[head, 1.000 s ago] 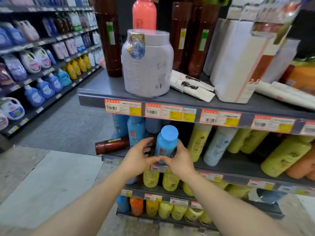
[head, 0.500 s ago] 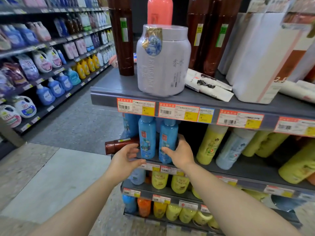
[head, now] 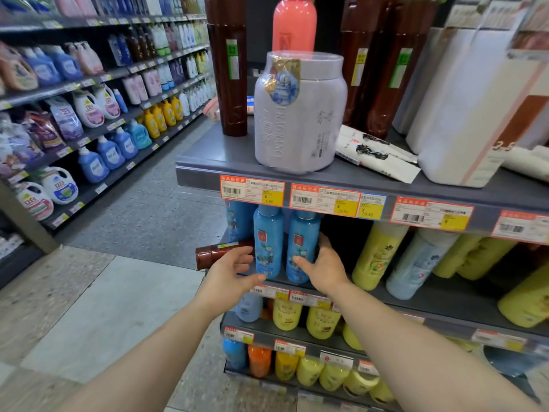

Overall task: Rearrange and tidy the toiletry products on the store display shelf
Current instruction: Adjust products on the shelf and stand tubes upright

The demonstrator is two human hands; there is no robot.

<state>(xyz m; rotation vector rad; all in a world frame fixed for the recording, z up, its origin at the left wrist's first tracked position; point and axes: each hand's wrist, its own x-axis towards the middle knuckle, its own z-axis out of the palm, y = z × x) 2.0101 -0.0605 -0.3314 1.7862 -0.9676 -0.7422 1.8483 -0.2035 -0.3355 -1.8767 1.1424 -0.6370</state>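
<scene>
Two blue bottles stand upright side by side at the front left of the second shelf [head: 445, 301]: the left blue bottle [head: 268, 239] and the right blue bottle [head: 303, 242]. My right hand [head: 322, 267] wraps around the lower right side of the right bottle, thumb on its front. Just left of the left bottle, my left hand [head: 230, 270] is open with its fingertips near the bottle's base, holding nothing. A brown bottle [head: 219, 254] lies on its side behind my left hand, its cap poking past the shelf's left end.
Yellow bottles [head: 375, 257] and a pale blue one [head: 416, 263] lean to the right on the same shelf. The top shelf carries a large white jar [head: 300, 114], tall brown bottles [head: 227, 69] and white boxes [head: 475, 114]. Lower shelves hold yellow and orange bottles. An aisle runs along the left.
The blue bottle I held tilted in both hands has been stood upright beside the other blue bottle. My left hand has come off it; my right hand stays on it.
</scene>
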